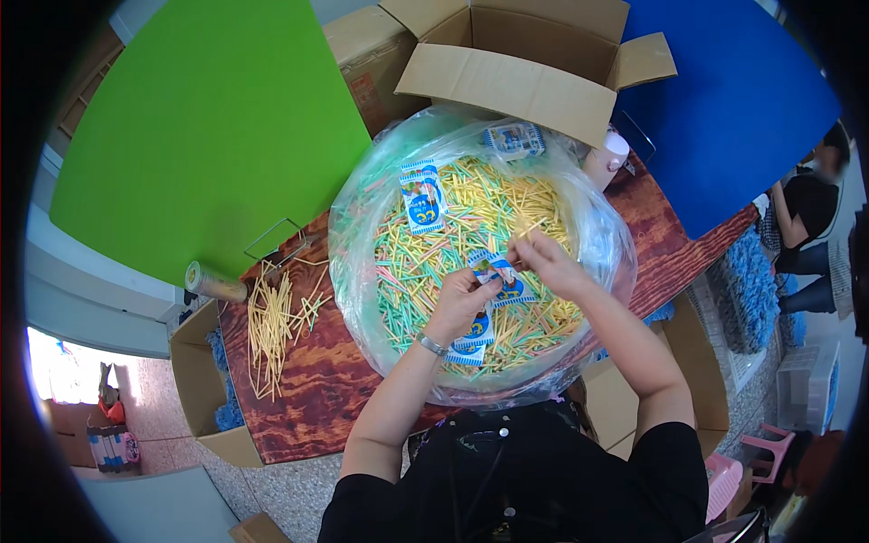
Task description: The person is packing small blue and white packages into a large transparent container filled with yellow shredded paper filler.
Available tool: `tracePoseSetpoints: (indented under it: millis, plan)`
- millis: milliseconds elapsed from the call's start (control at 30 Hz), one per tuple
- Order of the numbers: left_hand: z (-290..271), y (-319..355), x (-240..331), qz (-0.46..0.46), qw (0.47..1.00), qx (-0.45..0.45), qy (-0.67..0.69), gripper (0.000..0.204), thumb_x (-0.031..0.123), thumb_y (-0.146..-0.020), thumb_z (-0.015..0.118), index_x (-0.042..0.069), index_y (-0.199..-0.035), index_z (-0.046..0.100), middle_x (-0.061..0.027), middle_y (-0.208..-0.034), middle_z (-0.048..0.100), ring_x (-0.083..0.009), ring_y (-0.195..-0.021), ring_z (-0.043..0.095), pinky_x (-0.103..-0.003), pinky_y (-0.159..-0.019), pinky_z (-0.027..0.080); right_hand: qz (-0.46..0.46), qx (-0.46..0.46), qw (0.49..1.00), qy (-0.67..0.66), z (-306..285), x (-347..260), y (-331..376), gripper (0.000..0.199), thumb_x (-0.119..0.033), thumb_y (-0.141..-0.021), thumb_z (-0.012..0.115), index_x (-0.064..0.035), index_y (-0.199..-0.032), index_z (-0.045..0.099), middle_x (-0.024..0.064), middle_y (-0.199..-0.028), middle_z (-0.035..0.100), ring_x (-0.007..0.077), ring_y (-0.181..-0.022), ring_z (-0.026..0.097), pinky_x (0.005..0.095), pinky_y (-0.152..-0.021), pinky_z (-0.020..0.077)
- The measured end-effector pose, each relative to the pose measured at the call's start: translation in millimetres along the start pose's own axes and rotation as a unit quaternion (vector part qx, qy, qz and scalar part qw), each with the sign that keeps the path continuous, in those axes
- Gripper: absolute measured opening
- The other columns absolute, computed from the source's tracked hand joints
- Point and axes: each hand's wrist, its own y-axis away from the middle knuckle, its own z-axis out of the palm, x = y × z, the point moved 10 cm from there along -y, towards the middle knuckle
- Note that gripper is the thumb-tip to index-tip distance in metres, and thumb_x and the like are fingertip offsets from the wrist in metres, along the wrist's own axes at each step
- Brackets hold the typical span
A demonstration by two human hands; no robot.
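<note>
While my left fingers (487,290) are pinching a likely light, limp, slippery packet (513,288) by its edge, the safest hold, above the heaped sticks (405,303), my right fingers (528,247) are nearly meeting, apparently on yellow sticks (524,226).

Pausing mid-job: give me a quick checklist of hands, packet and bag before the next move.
1. Left hand gripping the packet: ok, thumb and fingers pinch it.
2. Right hand holding a stick: cannot tell; something pale shows at its fingertips, against similar sticks.
3. Packet open: cannot tell; the hands partly cover it.
4. Bag mouth open: ok, spread wide around the sticks.
5. All sticks inside the bag: not ok, a loose pile lies on the table to its left.
</note>
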Motion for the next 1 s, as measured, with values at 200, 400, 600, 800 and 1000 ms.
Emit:
tracePoseSetpoints:
  millis: [200, 400, 600, 800, 1000]
  plan:
    - [10.5, -3.7, 16.7, 0.025, 0.999, -0.016, 0.043, 0.014, 0.009, -0.092, 0.062, 0.004, -0.104, 0.067, 0.001, -0.092, 0.067, -0.0034, -0.076, 0.059, -0.021, -0.068, 0.047, 0.066, 0.023, 0.979, -0.191, 31.7, 22.2, 8.8, 0.024, -0.027, -0.103, 0.045, -0.0059, -0.108, 0.054, -0.0017, -0.092, 0.057, 0.0073, -0.085, 0.053, 0.0261, -0.073, 0.0458]
    - [20.5, -5.0, 20.4, -0.026, 0.996, -0.067, -0.056, 0.016, 0.014, -0.092, 0.062, 0.003, -0.103, 0.066, 0.0, -0.09, 0.067, -0.004, -0.075, 0.058, -0.023, -0.069, 0.048, 0.069, -0.057, 0.982, -0.169, 34.2, 25.5, 3.7, 0.023, -0.021, -0.1, 0.05, -0.0053, -0.117, 0.053, 0.0008, -0.096, 0.062, 0.0077, -0.085, 0.061, 0.0242, -0.073, 0.0512]
    - [26.1, -0.1, 43.6, 0.124, 0.933, -0.051, -0.333, 0.021, 0.015, -0.087, 0.065, 0.004, -0.105, 0.066, -0.0073, -0.098, 0.067, -0.0143, -0.078, 0.062, -0.028, -0.072, 0.048, -0.115, 0.052, 0.956, 0.265, -12.7, -38.3, -3.6, 0.02, -0.025, -0.1, 0.05, -0.0054, -0.105, 0.052, 0.0035, -0.083, 0.063, 0.0097, -0.076, 0.06, 0.0258, -0.066, 0.0498]
    - [5.9, -3.9, 57.5, 0.116, 0.99, 0.021, -0.079, 0.021, 0.01, -0.09, 0.062, 0.004, -0.11, 0.065, -0.0011, -0.102, 0.063, -0.0091, -0.093, 0.06, -0.026, -0.078, 0.049, 0.145, -0.037, 0.989, -0.014, -12.5, -13.6, 16.4, 0.023, -0.031, -0.1, 0.051, -0.0089, -0.096, 0.052, -0.0025, -0.077, 0.054, 0.0071, -0.065, 0.054, 0.0215, -0.058, 0.0459]
    - [29.0, -5.3, 69.3, 0.13, 0.96, -0.065, -0.239, 0.021, 0.009, -0.09, 0.063, 0.002, -0.111, 0.064, -0.001, -0.105, 0.066, -0.0062, -0.091, 0.059, -0.025, -0.079, 0.049, 0.147, -0.166, 0.975, -0.015, 26.3, -13.0, 25.9, 0.024, -0.024, -0.1, 0.051, -0.0094, -0.118, 0.052, -0.0022, -0.086, 0.057, 0.0068, -0.081, 0.057, 0.0268, -0.068, 0.0501]
